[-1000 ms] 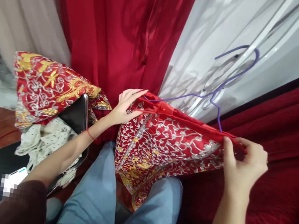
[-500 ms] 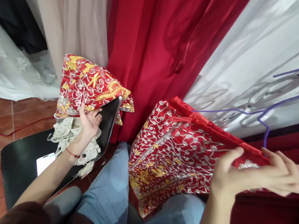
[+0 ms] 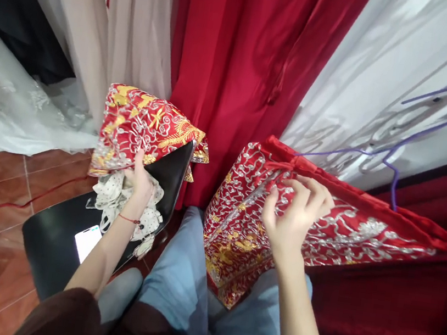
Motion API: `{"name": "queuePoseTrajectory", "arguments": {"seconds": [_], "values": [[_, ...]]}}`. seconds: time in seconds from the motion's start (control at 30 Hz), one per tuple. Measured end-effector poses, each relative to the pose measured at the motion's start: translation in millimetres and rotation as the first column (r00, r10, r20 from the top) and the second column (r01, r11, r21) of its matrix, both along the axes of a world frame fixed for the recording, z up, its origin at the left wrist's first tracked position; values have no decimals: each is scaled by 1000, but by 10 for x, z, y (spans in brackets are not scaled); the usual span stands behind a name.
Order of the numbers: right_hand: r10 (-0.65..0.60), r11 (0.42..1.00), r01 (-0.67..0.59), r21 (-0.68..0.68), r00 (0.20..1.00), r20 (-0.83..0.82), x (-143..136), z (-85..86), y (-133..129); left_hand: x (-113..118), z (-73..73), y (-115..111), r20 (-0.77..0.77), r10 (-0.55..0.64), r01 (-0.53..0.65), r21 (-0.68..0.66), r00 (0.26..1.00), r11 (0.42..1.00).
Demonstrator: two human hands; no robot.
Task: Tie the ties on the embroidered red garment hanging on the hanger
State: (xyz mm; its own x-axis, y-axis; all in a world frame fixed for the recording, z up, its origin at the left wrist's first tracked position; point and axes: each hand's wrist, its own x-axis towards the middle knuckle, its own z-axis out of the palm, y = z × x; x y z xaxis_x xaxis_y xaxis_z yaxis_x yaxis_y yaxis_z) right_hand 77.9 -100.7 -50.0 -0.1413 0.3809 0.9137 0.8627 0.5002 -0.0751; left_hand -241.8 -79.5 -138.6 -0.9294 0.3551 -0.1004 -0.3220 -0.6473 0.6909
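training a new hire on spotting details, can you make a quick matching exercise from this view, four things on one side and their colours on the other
Things:
1. hanger
2. chair
3. wrist string
4. jeans

Colours:
A. light blue
B. black
C. purple
D. red

Pairs: 1-C, 2-B, 3-D, 4-A

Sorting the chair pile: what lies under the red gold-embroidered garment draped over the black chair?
Under the red embroidered garment, a white polka-dot cloth shows, touched by the left hand; anything deeper is covered.
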Motion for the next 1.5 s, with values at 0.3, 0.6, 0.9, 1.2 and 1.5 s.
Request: {"name": "queuePoseTrajectory", "arguments": {"seconds": [0.3, 0.6, 0.9, 1.2, 1.5], "values": [[399, 857, -409, -313, 912, -101, -579, 21, -625, 326, 424, -528, -587, -74, 33, -80, 806, 996], [368, 703, -655, -277, 668, -646, -722, -549, -1293, 979, 717, -1279, -886, -302, 519, -453, -350, 725], [-36, 660, -623, -421, 533, -845, -79, -628, -1318, 1396, 503, -1188, -800, -302, 556, -584, -519, 591], [31, 661, -545, -516, 706, -707, 300, -667, -1325, 1340, 424, -921, -960, -253, 142, -236, 117, 961], [61, 649, -538, -538, 741, -668, 285, -690, -1307, 960, 373, -707, -598, -799, 537, -694, -61, 479]]}}
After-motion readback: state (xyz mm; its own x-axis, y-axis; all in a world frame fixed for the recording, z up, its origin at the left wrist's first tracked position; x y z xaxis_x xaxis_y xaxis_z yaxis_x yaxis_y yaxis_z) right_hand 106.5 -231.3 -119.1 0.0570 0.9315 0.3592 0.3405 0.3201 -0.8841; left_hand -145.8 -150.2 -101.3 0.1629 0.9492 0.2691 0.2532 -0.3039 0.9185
